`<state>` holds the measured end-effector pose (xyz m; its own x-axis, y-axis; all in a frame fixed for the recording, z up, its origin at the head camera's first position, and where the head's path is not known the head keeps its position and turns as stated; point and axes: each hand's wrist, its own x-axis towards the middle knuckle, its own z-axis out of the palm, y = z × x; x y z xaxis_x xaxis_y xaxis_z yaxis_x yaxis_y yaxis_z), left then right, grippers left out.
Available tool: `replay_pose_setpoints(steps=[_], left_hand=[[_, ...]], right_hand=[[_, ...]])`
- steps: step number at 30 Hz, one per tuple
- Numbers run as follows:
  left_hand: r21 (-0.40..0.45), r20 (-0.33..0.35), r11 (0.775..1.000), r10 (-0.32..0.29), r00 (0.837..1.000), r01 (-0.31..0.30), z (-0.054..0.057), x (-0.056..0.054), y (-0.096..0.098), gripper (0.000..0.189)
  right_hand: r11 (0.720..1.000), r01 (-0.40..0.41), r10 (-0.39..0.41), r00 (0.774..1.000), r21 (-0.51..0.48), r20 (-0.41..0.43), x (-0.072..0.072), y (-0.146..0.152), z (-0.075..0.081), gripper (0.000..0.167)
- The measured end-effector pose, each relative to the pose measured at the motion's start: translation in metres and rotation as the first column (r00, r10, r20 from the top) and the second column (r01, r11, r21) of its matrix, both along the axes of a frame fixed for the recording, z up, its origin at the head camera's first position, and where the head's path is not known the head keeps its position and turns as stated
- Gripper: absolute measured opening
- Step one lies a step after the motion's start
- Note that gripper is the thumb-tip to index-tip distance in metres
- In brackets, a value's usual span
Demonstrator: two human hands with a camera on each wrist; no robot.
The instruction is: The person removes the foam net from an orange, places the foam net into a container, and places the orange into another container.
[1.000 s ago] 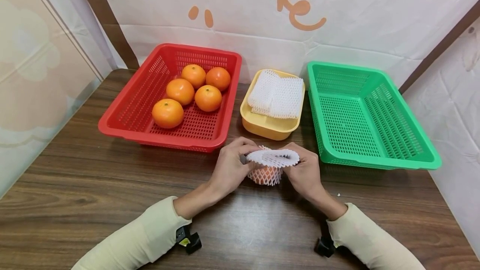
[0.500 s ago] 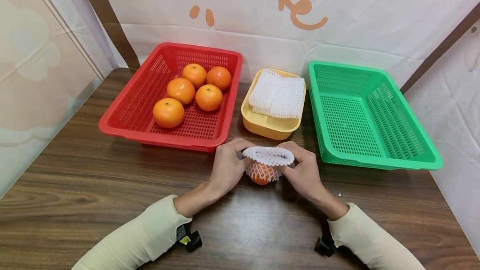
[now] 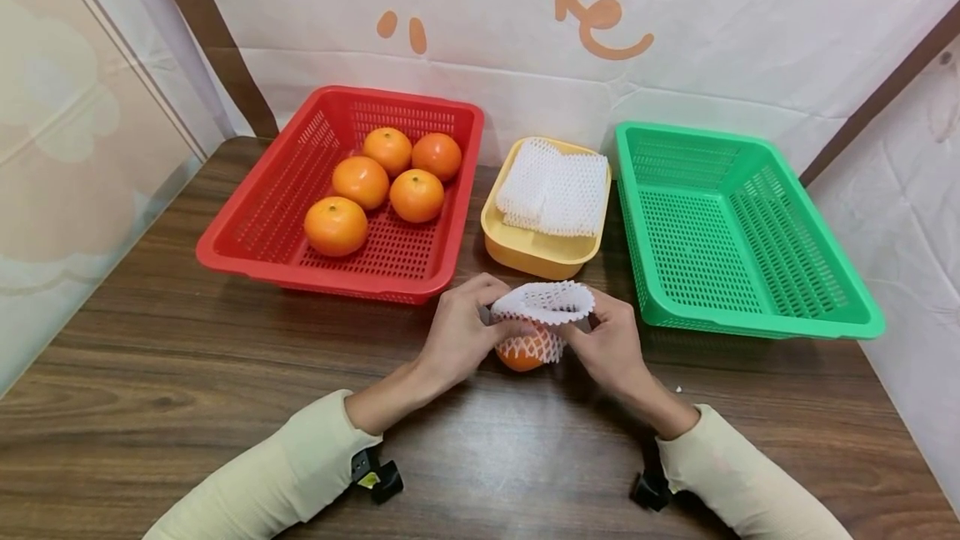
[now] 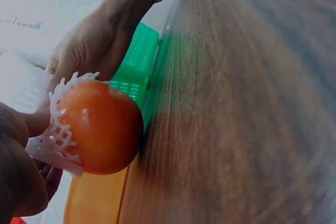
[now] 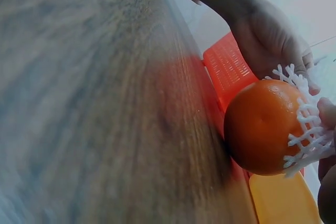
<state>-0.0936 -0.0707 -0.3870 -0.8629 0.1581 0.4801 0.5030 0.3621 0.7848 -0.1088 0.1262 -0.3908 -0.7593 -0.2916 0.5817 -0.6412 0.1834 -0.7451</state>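
An orange [image 3: 520, 361] sits on the table in front of me, its upper part inside a white foam net sleeve [image 3: 542, 304]. Its lower part is bare, as the left wrist view shows on the orange [image 4: 107, 129] below the sleeve's ragged edge. My left hand [image 3: 460, 332] pinches the sleeve on the left, thumb on the near side. On the right, my right hand [image 3: 611, 342] pinches the sleeve's other side. The sleeve's top mouth gapes between both hands. In the right wrist view the netting [image 5: 310, 129] hugs only one end of the orange.
A red basket [image 3: 337, 277] with several oranges [image 3: 336, 227] stands at the back left. Behind my hands, a yellow tray [image 3: 540, 261] holds folded white net sleeves [image 3: 555, 188]. A green basket [image 3: 720, 257] stands at the back right. A white speck lies on the table.
The sleeve's lower edge has moved up, baring more of the orange's underside. Its top mouth has tilted and widened. Both hands keep their grip and have shifted only slightly.
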Motion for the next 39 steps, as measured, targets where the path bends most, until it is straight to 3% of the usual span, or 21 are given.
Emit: replay_pose_setpoints(steps=[4,9,15,20,25,32,36,39], left_hand=[[0.015,-0.032,1.0,0.021,0.999,-0.021,0.0,-0.001,0.0,0.022],[0.053,-0.058,0.998,0.023,0.998,-0.02,0.0,-0.001,-0.001,0.026],[0.047,0.015,0.999,0.017,1.0,-0.017,0.003,0.0,-0.002,0.022],[-0.021,0.064,0.999,-0.023,0.998,0.025,0.005,0.0,-0.004,0.029],[-0.064,0.012,0.997,-0.03,0.999,0.03,0.004,-0.001,-0.005,0.027],[-0.013,-0.081,1.0,-0.005,0.997,0.004,0.002,-0.002,-0.005,0.025],[0.026,-0.075,1.0,-0.014,0.997,0.016,0.0,-0.004,-0.005,0.025],[0.034,-0.047,0.999,-0.028,0.999,0.029,0.001,-0.004,-0.005,0.022]], right_hand=[[0.996,-0.089,0.09,0.995,-0.011,0.031,0.006,-0.004,0.014,0.034],[0.991,-0.133,0.133,0.991,0.011,0.027,0.003,-0.002,0.009,0.035],[0.998,-0.061,0.061,0.998,0.019,0.027,-0.007,0.004,-0.012,0.03],[1.0,-0.006,0.006,1.0,-0.006,0.006,-0.007,0.003,-0.014,0.028],[1.0,-0.001,0.001,0.999,-0.001,0.033,-0.005,0.0,-0.012,0.033],[0.994,-0.059,0.062,0.998,0.088,-0.029,-0.008,0.003,-0.006,0.031],[0.994,-0.076,0.075,0.997,0.076,0.017,-0.011,0.006,-0.013,0.03],[0.999,-0.023,0.022,1.0,0.048,0.02,-0.01,0.005,-0.012,0.028]])
